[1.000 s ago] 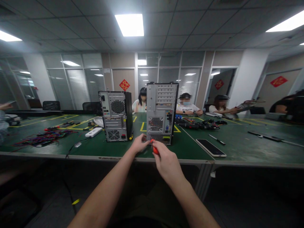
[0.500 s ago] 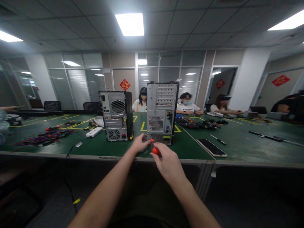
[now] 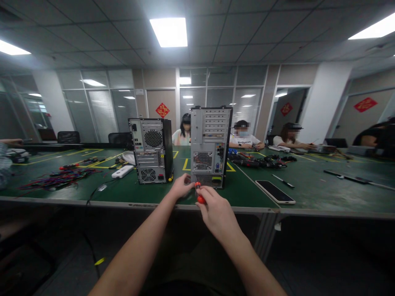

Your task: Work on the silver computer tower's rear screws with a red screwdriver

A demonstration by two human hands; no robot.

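Note:
A red-handled screwdriver [image 3: 200, 199] is gripped in my right hand [image 3: 217, 205], its shaft pointing up and away at the lower left of the taller computer tower [image 3: 202, 139]. That tower stands upright with its metal back, ports and grilles facing me. My left hand [image 3: 182, 186] is closed at the tower's lower left corner, fingers curled and thumb close to the front end of the screwdriver handle. What its fingertips pinch, if anything, is hidden. A second, shorter computer tower [image 3: 151, 150] stands upright to the left, back side toward me.
To the left lie a tangle of coloured wires [image 3: 61, 179] and a white power strip [image 3: 122, 172]. A phone [image 3: 274, 191], a pen-like tool [image 3: 283, 181] and black cables [image 3: 262, 161] lie to the right. Several people sit across the green table [image 3: 240, 197].
My right hand and the screwdriver handle have shifted slightly down, and the handle looks turned. My left hand and both towers stay where they were.

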